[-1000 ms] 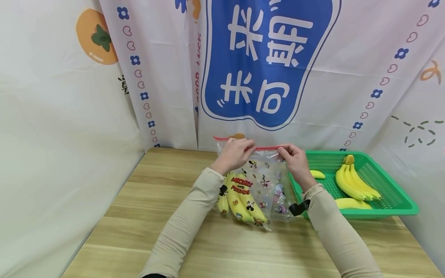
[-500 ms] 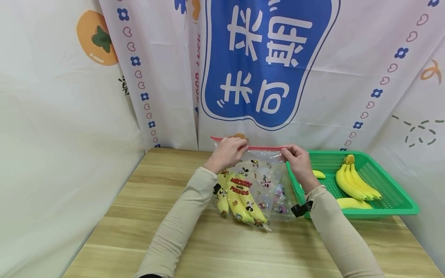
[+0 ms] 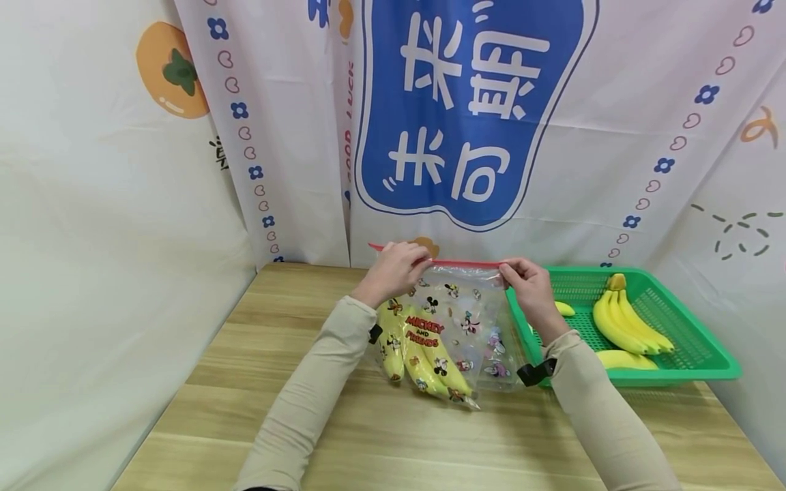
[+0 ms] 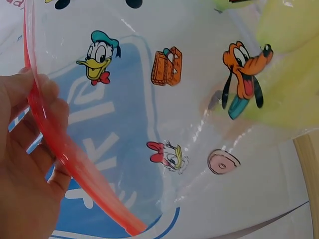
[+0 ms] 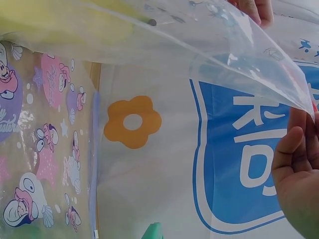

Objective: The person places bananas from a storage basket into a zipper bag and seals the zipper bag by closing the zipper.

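Observation:
A clear zip bag [image 3: 454, 314] with cartoon prints and a red zip strip [image 3: 469, 263] stands upright on the table, bananas [image 3: 430, 368] inside its lower left part. My left hand [image 3: 396, 269] pinches the strip left of its middle; in the left wrist view the thumb and fingers of that left hand [image 4: 30, 149] lie on either side of the red strip. At the strip's right end my right hand [image 3: 529, 290] pinches the corner. The right wrist view has the right hand [image 5: 301, 169] at the image edge, holding the bag's corner.
Right of the bag sits a green basket [image 3: 694, 341] with a bunch of bananas [image 3: 623, 320] and other bananas in it. Another clear printed bag [image 5: 45, 144] lies behind the held one. A printed cloth [image 3: 295, 136] hangs at the back of the wooden table [image 3: 245, 382].
My left hand has slid leftward along the red strip, away from the right hand. The right hand has moved slightly right, still pinching the strip's end.

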Demonstrator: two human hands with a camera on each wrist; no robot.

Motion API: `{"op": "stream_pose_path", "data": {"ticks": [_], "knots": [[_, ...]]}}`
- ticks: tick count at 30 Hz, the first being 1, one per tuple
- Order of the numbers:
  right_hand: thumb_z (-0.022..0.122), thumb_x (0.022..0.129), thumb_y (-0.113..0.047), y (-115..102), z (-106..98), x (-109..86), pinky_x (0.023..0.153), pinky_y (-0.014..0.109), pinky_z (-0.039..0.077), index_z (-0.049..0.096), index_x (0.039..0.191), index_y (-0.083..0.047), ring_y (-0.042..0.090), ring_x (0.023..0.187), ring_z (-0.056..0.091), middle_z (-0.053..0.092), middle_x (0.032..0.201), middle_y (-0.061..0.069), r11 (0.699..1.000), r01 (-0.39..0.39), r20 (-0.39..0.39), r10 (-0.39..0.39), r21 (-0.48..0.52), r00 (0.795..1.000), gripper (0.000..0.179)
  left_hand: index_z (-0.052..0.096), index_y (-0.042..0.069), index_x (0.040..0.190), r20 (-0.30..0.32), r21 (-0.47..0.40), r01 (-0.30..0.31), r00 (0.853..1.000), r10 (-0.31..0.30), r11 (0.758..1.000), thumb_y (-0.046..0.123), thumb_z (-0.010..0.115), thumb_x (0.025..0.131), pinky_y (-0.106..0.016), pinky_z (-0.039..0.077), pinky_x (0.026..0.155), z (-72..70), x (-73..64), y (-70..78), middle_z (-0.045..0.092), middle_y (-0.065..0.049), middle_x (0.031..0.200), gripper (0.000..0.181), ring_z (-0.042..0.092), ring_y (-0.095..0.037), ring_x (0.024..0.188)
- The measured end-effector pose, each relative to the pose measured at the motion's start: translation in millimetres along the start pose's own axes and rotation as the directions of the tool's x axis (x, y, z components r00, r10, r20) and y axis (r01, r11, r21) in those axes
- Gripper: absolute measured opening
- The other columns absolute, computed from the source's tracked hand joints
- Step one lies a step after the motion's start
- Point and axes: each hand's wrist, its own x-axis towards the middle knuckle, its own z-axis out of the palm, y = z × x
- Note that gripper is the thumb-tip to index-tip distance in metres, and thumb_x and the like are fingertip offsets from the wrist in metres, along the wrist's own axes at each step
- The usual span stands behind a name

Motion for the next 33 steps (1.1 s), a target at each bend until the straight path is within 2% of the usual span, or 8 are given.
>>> {"op": "stream_pose_path", "data": {"ticks": [9,17,27,33], "knots": [[0.057,0.096,-0.017,1,-4,-1.2,0.062,0.027,0.051,0.063,0.093,-0.001,0.01,0.066,0.058,0.06,0.073,-0.001,1.0,-0.005,-0.011,0.005,0.014,1.0,0.017,0.067,0.015,0.107,-0.016,0.002,-0.022,1.0,0.022,1.0,0.027,0.054,0.097,-0.033,0.044,0.082,-3.3,-5.3,-7.2,0.065,0.003,0.097,0.02,0.056,-0.016,0.091],[0.056,0.096,-0.018,1,-5,-2.9,0.061,0.022,0.05,0.058,0.1,0.011,0.011,0.067,0.057,0.06,0.074,-0.001,1.0,-0.013,-0.008,0.013,0.002,1.0,0.029,0.067,0.014,0.104,-0.006,0.005,0.019,1.0,-0.019,1.0,0.029,0.055,0.097,-0.029,0.045,0.074,-7.8,-10.4,-11.8,0.062,0.003,0.09,0.02,0.053,-0.014,0.081],[0.056,0.096,-0.017,0,-7,-4.5,0.061,0.022,0.05,0.058,0.1,0.011,0.011,0.068,0.057,0.06,0.075,-0.001,1.0,0.012,-0.005,-0.012,-0.007,1.0,0.028,0.068,0.015,0.102,-0.039,-0.002,0.025,0.999,-0.025,1.0,0.029,0.056,0.096,-0.033,0.043,0.076,-10.1,-14.9,-20.6,0.065,0.002,0.096,0.019,0.055,-0.015,0.086],[0.055,0.097,-0.018,1,-9,-5.1,0.061,0.021,0.05,0.057,0.102,0.013,0.012,0.067,0.056,0.06,0.074,-0.001,1.0,0.001,-0.007,-0.001,-0.016,1.0,0.031,0.069,0.016,0.101,-0.041,0.006,0.043,0.998,-0.043,0.999,0.029,0.057,0.095,-0.032,0.042,0.075,-11.6,-17.3,-25.0,0.063,0.003,0.092,0.019,0.054,-0.014,0.083]]}}
